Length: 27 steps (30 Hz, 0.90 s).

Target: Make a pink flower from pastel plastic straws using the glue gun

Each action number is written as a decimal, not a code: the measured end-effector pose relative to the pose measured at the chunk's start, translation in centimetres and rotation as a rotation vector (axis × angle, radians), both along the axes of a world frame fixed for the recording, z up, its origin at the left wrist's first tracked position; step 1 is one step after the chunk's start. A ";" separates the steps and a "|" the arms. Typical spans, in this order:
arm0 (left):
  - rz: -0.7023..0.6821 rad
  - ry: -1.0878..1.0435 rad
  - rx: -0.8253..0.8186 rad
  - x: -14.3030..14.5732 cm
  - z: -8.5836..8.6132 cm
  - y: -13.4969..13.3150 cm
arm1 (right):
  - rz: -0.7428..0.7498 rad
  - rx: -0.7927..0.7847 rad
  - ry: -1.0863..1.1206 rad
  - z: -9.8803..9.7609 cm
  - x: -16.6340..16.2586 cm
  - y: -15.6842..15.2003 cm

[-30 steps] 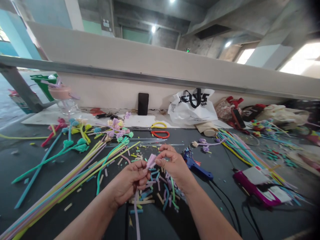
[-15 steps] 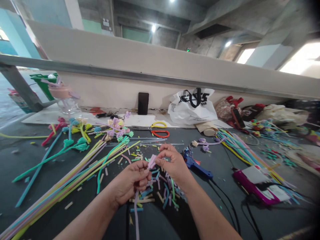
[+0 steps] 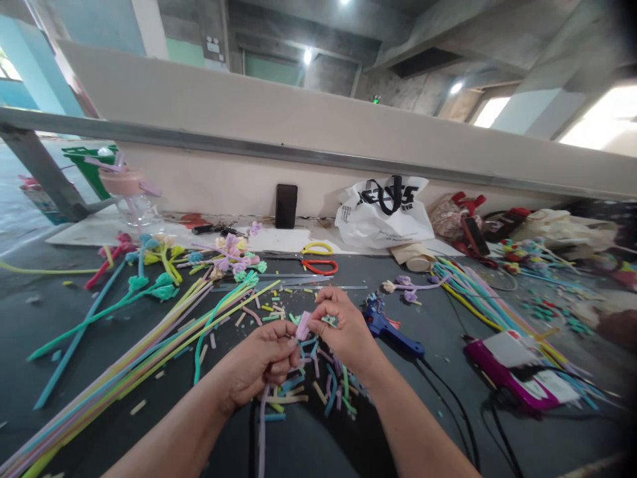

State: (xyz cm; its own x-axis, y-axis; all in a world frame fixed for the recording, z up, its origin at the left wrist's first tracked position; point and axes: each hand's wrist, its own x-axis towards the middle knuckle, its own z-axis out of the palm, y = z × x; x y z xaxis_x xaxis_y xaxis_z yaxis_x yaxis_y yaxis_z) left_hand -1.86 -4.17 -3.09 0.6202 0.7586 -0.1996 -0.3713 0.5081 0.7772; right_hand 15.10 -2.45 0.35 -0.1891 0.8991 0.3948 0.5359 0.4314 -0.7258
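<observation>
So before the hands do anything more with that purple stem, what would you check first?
1. Left hand has a grip on the purple stem: ok.
2. Right hand pinches the folded purple tip: ok.
3. Stem hangs free below the fist, not snagged: cannot tell, its end leaves the picture.
4. Blue glue gun lies apart from the right hand: ok, though close.
5. Glue gun's cord runs clear of the forearms: ok.
6. Cut scraps directly beneath the hands: not ok, cluttered.
</observation>
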 end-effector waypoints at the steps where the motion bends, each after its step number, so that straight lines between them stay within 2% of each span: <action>1: -0.006 0.001 -0.001 -0.1 -0.1 0.0 | 0.007 -0.001 0.001 0.0 0.0 0.0; 9: -0.024 0.015 -0.005 -0.2 -0.3 0.0 | 0.027 -0.108 -0.012 -0.2 -0.1 -0.2; 20: -0.039 0.050 0.022 -0.1 0.0 0.1 | -0.005 -0.128 -0.040 -0.9 0.1 -0.3; 27: 0.020 0.197 0.046 0.4 0.4 -0.2 | 0.022 -0.181 -0.017 -0.5 -0.1 -0.3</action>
